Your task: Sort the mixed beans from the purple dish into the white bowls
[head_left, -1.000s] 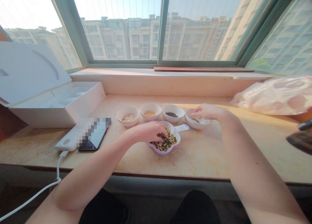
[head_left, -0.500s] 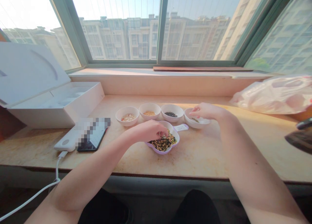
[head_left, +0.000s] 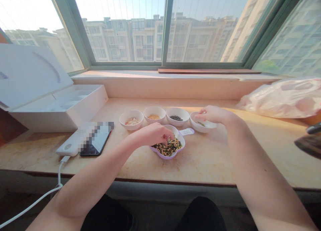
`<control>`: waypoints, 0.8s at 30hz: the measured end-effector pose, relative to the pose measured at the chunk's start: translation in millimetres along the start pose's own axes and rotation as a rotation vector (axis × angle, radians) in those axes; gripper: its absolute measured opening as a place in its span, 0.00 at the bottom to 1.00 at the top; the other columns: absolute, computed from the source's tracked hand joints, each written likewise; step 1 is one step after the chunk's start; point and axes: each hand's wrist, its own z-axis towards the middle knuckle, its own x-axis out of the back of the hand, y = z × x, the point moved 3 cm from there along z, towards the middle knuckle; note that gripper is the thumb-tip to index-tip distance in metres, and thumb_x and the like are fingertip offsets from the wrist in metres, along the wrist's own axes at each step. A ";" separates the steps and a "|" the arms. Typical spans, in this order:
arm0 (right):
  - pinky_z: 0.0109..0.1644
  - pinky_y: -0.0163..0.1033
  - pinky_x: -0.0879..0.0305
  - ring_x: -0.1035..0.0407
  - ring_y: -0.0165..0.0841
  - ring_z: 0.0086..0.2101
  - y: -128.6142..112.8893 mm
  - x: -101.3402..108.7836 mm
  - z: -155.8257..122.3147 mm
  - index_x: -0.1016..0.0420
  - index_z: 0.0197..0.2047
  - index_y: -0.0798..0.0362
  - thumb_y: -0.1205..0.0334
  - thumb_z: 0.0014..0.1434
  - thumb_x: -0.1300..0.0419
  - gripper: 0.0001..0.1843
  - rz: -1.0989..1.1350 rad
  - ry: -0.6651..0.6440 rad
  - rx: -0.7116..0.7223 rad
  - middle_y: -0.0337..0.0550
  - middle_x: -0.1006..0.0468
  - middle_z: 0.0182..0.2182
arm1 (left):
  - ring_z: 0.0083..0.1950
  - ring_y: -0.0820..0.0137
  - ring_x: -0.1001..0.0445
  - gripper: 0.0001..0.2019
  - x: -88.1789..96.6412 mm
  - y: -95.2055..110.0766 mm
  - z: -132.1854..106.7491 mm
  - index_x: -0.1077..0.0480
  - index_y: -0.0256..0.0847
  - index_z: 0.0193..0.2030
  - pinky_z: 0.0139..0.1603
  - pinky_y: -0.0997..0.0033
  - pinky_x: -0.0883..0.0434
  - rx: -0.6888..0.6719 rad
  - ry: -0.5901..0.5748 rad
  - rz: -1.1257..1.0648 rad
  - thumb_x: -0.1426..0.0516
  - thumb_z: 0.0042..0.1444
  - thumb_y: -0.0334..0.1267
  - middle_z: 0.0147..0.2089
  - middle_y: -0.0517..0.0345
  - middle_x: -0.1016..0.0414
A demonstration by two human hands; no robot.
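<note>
As both hands [head_left: 158,134] curl over bowls [head_left: 176,153], grip unclear, roomy counter [head_left: 208,164] rightward, front edge [head_left: 188,183] near.

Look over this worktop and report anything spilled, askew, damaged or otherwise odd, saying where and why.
Nothing looks spilled or damaged; the four white bowls and the purple-edged dish of mixed beans sit upright. One oddity, at left: pixel blocks hide part of the phone and white device.

The left hand [head_left: 160,134] touches mixed beans [head_left: 171,148] (right hand [head_left: 210,113] over a white bowl [head_left: 207,129]).
</note>
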 end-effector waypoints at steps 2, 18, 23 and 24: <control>0.37 0.41 0.35 0.24 0.44 0.36 0.0 0.2 -0.3 0.14 0.38 0.51 0.41 0.56 0.34 0.21 0.005 0.016 -0.004 0.51 0.16 0.36 | 0.43 0.66 0.20 0.09 1.3 1.8 -1.1 0.19 0.43 0.42 0.45 0.68 0.30 -0.024 0.012 -0.002 0.39 0.58 0.28 0.42 0.55 0.15; 0.45 0.43 0.30 0.22 0.46 0.47 -8.8 1.5 -5.3 0.14 0.49 0.49 0.47 0.62 0.38 0.20 0.022 0.094 -0.050 0.50 0.15 0.50 | 0.44 0.70 0.21 0.25 3.5 8.6 -6.4 0.25 0.42 0.57 0.44 0.74 0.31 -0.036 0.083 0.017 0.48 0.56 0.19 0.45 0.57 0.18; 0.43 0.44 0.30 0.22 0.46 0.45 -16.8 4.2 -12.7 0.14 0.47 0.49 0.49 0.62 0.38 0.18 0.030 0.168 -0.041 0.49 0.14 0.48 | 0.52 0.65 0.21 0.32 2.4 6.6 -6.9 0.31 0.46 0.67 0.51 0.66 0.26 -0.074 0.169 0.089 0.47 0.56 0.20 0.52 0.56 0.19; 0.42 0.43 0.31 0.21 0.46 0.44 -19.6 5.2 -14.6 0.14 0.47 0.50 0.49 0.62 0.38 0.18 0.033 0.197 -0.029 0.50 0.14 0.47 | 0.53 0.64 0.21 0.33 1.8 5.9 -6.7 0.32 0.46 0.67 0.53 0.65 0.26 -0.081 0.182 0.097 0.48 0.56 0.20 0.53 0.55 0.19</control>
